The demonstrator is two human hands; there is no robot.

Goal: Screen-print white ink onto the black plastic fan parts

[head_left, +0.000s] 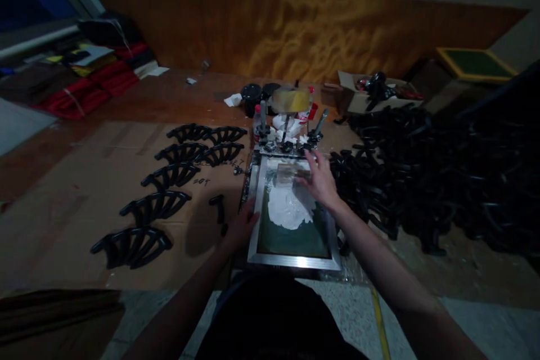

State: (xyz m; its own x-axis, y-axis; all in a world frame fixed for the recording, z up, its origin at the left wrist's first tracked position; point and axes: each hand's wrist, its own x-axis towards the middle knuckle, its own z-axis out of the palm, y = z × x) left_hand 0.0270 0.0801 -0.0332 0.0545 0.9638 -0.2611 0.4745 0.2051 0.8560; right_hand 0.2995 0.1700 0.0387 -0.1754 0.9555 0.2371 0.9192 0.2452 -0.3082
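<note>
A silkscreen frame [295, 261] with a metal border and green mesh lies in front of me. White ink [289, 208] is spread over the mesh's upper middle. A squeegee [287, 173] rests at the top of the ink. My right hand [323, 181] is over the squeegee's right end, thumb and fingers apart. At the frame's left edge is my left hand [243, 224], in shadow; its visible fingers are apart and seem to touch the border. One black handle-shaped part [219, 212] lies on the cardboard just left of that hand.
Several rows of black parts [154, 205] lie on cardboard [80, 202] at left. A large heap of them [405, 169] is at right. Behind the frame stand a clamp post [263, 118], a bottle [257, 124] and black jars [251, 98]. An open carton [356, 101] sits back right.
</note>
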